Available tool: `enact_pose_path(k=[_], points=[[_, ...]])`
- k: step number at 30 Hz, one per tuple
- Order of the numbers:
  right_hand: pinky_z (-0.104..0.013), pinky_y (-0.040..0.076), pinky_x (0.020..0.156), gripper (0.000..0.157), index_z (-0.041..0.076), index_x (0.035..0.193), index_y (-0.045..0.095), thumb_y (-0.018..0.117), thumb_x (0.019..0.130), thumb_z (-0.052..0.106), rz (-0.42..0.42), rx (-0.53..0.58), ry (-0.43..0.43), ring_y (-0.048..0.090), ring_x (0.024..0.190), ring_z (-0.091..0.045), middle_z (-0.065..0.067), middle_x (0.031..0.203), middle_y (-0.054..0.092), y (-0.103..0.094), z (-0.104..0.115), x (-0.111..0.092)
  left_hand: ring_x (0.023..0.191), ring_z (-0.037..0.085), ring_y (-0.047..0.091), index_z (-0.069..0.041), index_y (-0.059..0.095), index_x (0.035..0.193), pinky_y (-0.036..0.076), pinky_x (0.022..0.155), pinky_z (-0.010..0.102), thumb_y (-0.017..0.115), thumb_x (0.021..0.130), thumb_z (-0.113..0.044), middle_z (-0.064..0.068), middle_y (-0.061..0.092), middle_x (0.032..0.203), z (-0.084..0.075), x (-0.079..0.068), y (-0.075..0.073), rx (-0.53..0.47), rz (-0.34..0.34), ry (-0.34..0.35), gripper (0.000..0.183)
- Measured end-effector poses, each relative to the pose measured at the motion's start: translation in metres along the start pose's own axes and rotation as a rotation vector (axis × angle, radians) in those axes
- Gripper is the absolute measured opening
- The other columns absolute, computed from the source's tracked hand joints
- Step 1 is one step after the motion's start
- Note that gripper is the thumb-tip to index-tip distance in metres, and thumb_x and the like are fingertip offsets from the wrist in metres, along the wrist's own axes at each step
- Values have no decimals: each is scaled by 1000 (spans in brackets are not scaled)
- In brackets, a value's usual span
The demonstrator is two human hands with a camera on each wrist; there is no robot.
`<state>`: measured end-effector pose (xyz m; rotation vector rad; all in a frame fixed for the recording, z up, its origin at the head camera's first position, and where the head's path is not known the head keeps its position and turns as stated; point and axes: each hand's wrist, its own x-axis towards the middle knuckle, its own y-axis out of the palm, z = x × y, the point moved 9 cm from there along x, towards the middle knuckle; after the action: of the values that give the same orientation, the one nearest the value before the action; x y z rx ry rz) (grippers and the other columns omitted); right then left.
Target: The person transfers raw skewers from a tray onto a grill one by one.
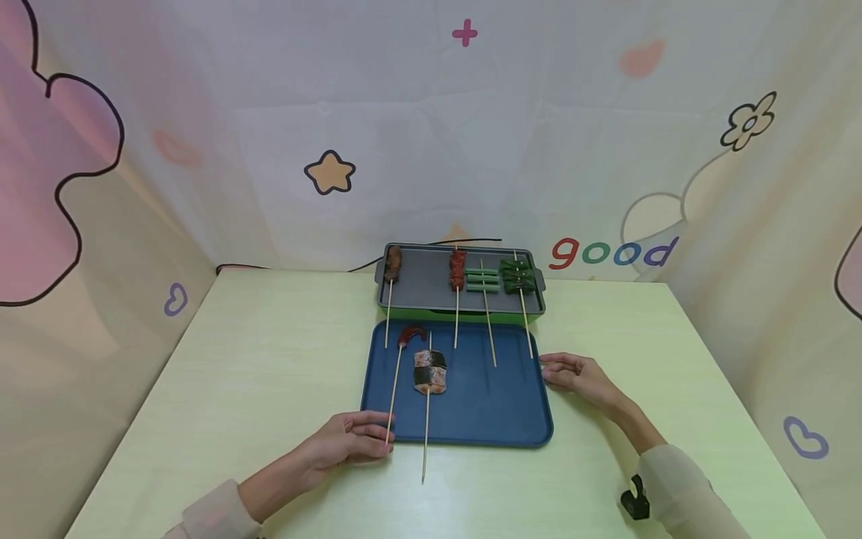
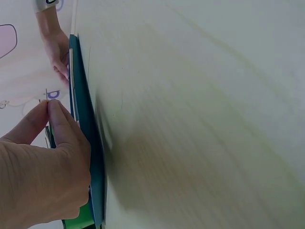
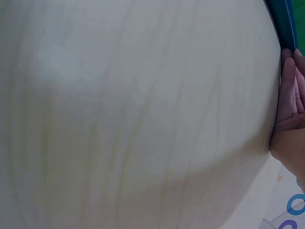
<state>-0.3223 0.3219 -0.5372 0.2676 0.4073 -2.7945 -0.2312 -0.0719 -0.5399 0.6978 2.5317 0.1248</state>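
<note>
My left hand [image 1: 353,438] pinches the lower end of a skewer with a curved dark-red piece [image 1: 412,333] between thumb and fingertips, at the near left corner of the blue tray [image 1: 498,412]. In the left wrist view, the thumb and fingertips of the left hand [image 2: 52,162] meet on a thin stick. Beside that skewer, a skewer with a pinkish piece wrapped in a black band [image 1: 429,373] lies on the tray, its stick past the front edge. With its fingers extended, my right hand [image 1: 582,382] touches the tray's right edge; the right wrist view shows this hand [image 3: 291,95] too.
Behind the tray stands a grey-topped grill [image 1: 424,273] with a green base. Across it lie a brown meat skewer [image 1: 393,263], a red skewer [image 1: 457,269], a green stalk skewer [image 1: 482,281] and a leafy green skewer [image 1: 517,275]. A patterned curtain surrounds the pale table [image 1: 283,344].
</note>
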Motion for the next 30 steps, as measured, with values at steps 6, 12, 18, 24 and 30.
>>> enact_pose_path(k=[6,12,18,24,30], points=[[-18,59,88,49,-14,143,48,60,104,13,-9,0,3,69,98,3,9,110,73,0,0,1,96,9,74,5,49,148,61,91,27,73,92,-3,0,76,107,3,-2,-1,-16,2,-4,61],[-18,59,88,48,-14,142,49,60,104,13,-14,-3,0,70,97,2,7,107,73,1,2,0,95,8,74,3,51,147,61,90,26,74,91,-4,1,75,107,7,-3,-3,-24,-11,-17,61],[-18,59,89,48,-13,142,49,60,104,13,-18,-16,6,70,96,2,4,106,73,1,3,-1,94,9,73,1,54,146,61,89,25,75,90,-4,1,75,107,9,-6,-4,-20,-6,-8,60],[-18,59,88,47,-13,142,49,59,104,13,-26,-19,9,70,96,2,3,107,73,0,4,-2,94,8,72,-1,53,147,60,88,24,75,90,-8,-1,74,108,4,-8,-4,-5,14,21,61],[-19,59,89,47,-11,143,50,60,104,14,-26,-18,15,70,96,1,2,107,73,1,2,-1,97,9,72,-1,51,149,59,90,26,74,92,-10,-1,72,110,-5,-8,-2,39,46,49,62]])
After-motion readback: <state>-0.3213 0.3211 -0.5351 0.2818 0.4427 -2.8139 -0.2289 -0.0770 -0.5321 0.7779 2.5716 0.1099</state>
